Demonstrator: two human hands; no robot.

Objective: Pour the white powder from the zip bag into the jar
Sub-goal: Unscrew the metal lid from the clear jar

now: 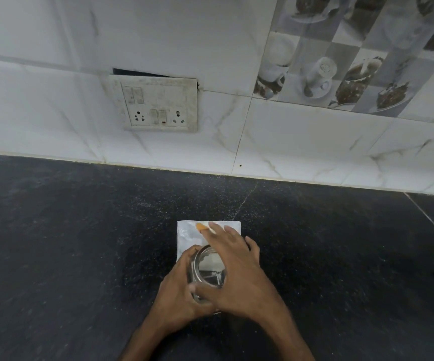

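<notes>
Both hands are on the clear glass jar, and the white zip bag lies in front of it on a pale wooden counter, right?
Not quite: the head view shows a black speckled stone counter. Otherwise right: left hand, right hand, clear glass jar, white zip bag.

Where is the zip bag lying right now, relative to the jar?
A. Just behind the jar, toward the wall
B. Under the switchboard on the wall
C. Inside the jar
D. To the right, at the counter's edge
A: the zip bag lies flat on the counter just beyond the jar, which the left hand grips while the right hand reaches over it.
</notes>
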